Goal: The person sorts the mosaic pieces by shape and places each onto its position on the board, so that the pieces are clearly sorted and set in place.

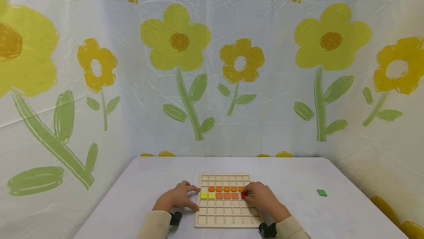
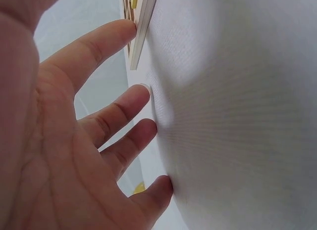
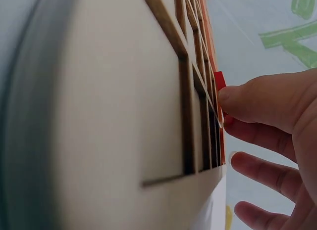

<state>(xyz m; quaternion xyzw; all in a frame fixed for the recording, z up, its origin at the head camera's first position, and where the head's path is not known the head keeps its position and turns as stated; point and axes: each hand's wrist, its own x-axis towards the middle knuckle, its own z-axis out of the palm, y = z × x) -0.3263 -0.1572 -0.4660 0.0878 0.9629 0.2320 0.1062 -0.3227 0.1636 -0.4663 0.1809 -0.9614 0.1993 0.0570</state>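
Observation:
A wooden grid board (image 1: pixel 233 211) lies on the table in the head view. One row holds several orange round pieces (image 1: pixel 226 189); the row below holds two yellow square tiles (image 1: pixel 207 195) and three orange square tiles (image 1: pixel 227 195). At that lower row's right end, my right hand (image 1: pixel 265 199) pinches a red square tile (image 1: pixel 244 195) between thumb and finger. The right wrist view shows this red tile (image 3: pixel 220 80) at the grid's surface. My left hand (image 1: pixel 177 197) spreads its fingers at the board's left edge. In the left wrist view, one fingertip (image 2: pixel 128 30) touches that edge.
Off to the right, a green square tile (image 1: pixel 322 192) lies alone on the white table (image 1: pixel 291 174). A curtain with printed flowers (image 1: pixel 278 95) hangs behind the table and at both sides. Dark wrist devices (image 1: pixel 175 218) sit at both cuffs.

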